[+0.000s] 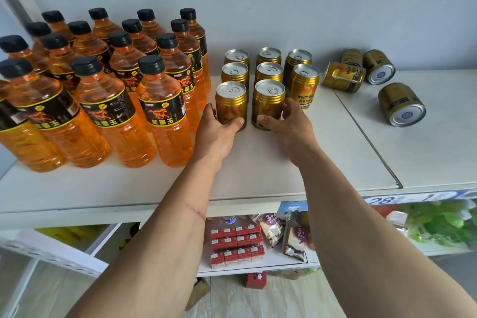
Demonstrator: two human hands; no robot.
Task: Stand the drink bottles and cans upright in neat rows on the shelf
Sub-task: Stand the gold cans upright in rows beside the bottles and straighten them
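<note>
Several orange drink bottles (160,111) with black caps stand upright in rows on the left of the white shelf (258,175). Gold cans stand upright in three columns in the middle. My left hand (219,131) grips the front-left gold can (231,100). My right hand (289,124) grips the front-middle gold can (268,100). The right column's front can (304,85) stands behind my right hand. On the right, several gold cans lie on their sides: a cluster of three (358,70) near the wall and a single one (401,104) closer to the front.
The grey wall (284,8) backs the shelf. A seam (366,137) runs diagonally across the shelf top right of the standing cans. Below, a lower shelf holds red boxes (236,242), snack packets (294,237) and green packages (444,224).
</note>
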